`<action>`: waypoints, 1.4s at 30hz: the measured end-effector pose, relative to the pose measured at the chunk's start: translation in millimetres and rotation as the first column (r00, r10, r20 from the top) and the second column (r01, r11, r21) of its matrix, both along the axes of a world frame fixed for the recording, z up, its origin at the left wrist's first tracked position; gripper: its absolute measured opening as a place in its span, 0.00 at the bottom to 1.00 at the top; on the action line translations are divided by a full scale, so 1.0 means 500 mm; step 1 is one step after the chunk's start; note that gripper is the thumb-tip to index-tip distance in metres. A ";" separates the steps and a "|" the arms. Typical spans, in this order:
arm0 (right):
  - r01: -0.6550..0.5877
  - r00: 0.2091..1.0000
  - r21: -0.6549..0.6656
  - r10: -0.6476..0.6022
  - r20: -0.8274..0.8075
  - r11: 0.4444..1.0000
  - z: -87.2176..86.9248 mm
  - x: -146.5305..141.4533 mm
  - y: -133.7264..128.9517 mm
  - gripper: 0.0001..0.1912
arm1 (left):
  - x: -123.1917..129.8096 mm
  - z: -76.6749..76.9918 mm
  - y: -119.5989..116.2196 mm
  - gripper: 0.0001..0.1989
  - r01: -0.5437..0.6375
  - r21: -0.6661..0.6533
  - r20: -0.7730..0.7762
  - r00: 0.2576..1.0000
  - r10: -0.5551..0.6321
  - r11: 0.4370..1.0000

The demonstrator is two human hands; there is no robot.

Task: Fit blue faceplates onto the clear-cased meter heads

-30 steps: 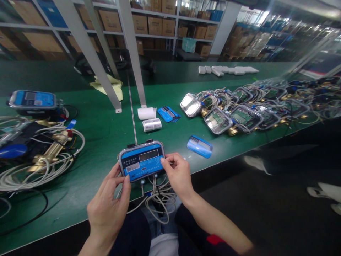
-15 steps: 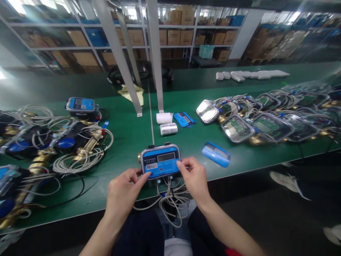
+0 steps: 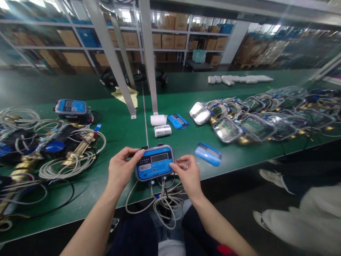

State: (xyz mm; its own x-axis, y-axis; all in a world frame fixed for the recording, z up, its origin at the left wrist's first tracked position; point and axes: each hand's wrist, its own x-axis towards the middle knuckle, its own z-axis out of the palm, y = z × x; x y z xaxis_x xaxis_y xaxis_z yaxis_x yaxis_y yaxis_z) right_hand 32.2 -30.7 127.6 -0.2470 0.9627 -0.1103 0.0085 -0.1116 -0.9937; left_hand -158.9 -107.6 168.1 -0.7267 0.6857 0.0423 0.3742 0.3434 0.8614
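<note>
A meter (image 3: 155, 164) with a blue face label, a dark display window and a clear rimmed cover sits at the table's front edge. My left hand (image 3: 122, 169) grips its upper left corner, thumb on the face and fingers behind the rim. At the right side, my right hand (image 3: 188, 174) holds the edge, its thumb pressing the lower right of the label. Grey cables (image 3: 166, 204) hang in loops from the meter's underside over the table edge. To the right lies a loose blue label sheet (image 3: 208, 154).
Two white label rolls (image 3: 162, 131) and more blue labels (image 3: 178, 121) lie behind the meter. Brass-fitted meters with coiled cables (image 3: 70, 161) crowd the left; clear-covered units (image 3: 227, 129) line the right. Metal posts (image 3: 149, 67) rise behind. Another person's legs and shoes (image 3: 274, 179) show at right.
My left hand has moved from the meter's lower left up to its upper left corner. The right hand stays at the right edge. The view has shifted slightly, and more of another person's legs shows.
</note>
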 end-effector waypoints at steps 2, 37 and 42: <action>-0.057 0.996 -0.097 0.050 -0.075 0.994 -0.014 0.001 0.002 0.26 | 0.017 0.016 0.014 0.26 -0.018 -0.050 -0.110 0.994 0.013 0.999; -0.347 0.935 0.003 0.346 -0.070 0.938 0.009 -0.010 0.036 0.24 | 0.069 -0.025 -0.024 0.53 0.135 -0.159 -0.638 0.742 -0.207 0.978; -0.322 0.945 -0.066 0.316 -0.082 0.944 -0.006 -0.007 0.033 0.29 | 0.009 -0.012 -0.038 0.56 0.418 -0.232 -0.591 0.656 -0.468 0.878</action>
